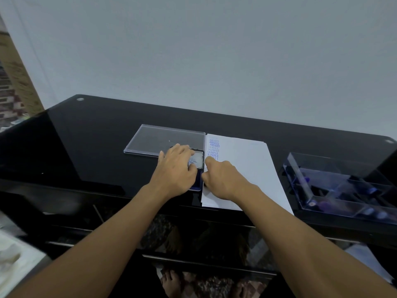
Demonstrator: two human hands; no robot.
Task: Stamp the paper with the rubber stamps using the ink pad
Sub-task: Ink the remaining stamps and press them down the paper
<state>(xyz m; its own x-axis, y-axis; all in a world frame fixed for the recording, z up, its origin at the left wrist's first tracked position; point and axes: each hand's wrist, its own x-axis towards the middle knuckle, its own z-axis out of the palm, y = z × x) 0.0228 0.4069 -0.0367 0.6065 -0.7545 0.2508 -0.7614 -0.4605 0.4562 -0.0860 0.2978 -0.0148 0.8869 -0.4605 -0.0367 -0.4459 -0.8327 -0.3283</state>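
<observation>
Head view: left hand (pixel 178 168) lay flat on ink pad (pixel 198 158), fingers nearly straight. Right hand (pixel 223 179) curled on left edge of paper (pixel 253 168), just beside pad (whether it gripped stamp, couldn't tell). Blue prints (pixel 214 148) ran down paper's margin. Clear lid (pixel 154 138) behind pad; clear box (pixel 335 190) right, on desk (pixel 86 147).

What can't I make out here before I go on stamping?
Head view only:
- What, if anything, the right hand holds: its curled fingers hide it.
- Ink pad surface: mostly under the left hand.
- Lowest marks on the paper: behind the right hand.
- Stamps in the clear tray: blurred, partly cut off by the right edge.
</observation>
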